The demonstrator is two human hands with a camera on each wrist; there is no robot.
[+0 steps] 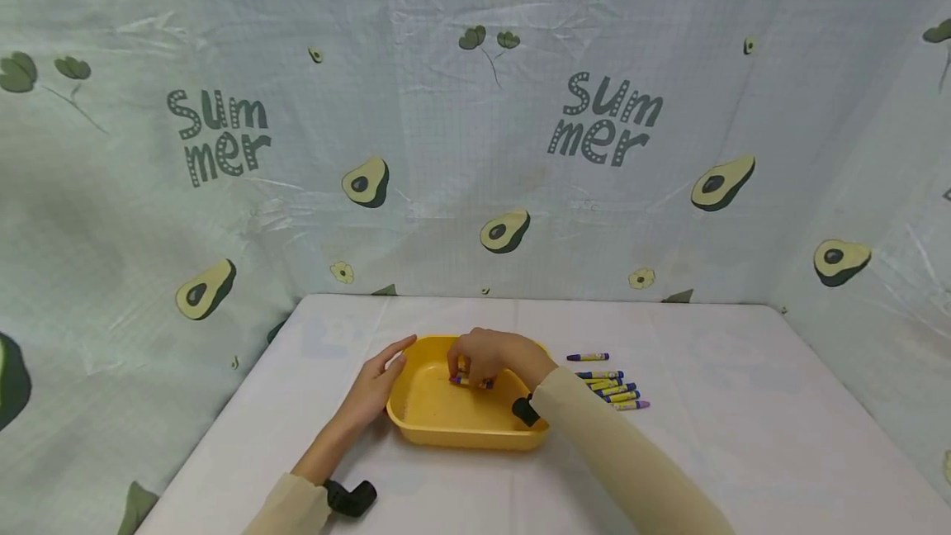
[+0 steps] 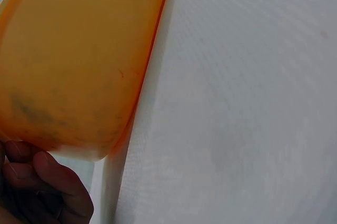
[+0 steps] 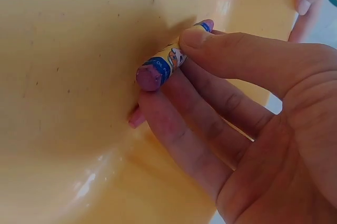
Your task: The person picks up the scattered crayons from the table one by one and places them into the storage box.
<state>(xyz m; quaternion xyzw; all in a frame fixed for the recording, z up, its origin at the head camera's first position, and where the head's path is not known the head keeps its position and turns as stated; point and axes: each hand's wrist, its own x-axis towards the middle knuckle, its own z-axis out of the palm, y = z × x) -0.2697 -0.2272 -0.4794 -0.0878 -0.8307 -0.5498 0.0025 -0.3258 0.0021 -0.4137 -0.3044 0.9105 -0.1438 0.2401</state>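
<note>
My right hand (image 3: 247, 103) pinches a purple oil pastel (image 3: 171, 58) with a yellow and blue wrapper, thumb above and fingers below. It is low inside a shallow yellow plastic tray (image 1: 468, 438). Under those fingers the pink tip of another pastel (image 3: 136, 118) shows against the tray; the rest of it is hidden. At the tray's left side is my left hand (image 1: 371, 390), its fingers extended along the rim toward the back left corner. In the left wrist view, bent fingers (image 2: 63, 179) appear right at the tray's outer wall.
Several oil pastels (image 1: 612, 386) in yellow wrappers lie in a loose group right of the tray, partly behind the right sleeve. One dark-tipped pastel (image 1: 588, 357) lies apart behind them. A white tabletop (image 1: 706, 436) carries everything, backed by a printed curtain (image 1: 446, 130).
</note>
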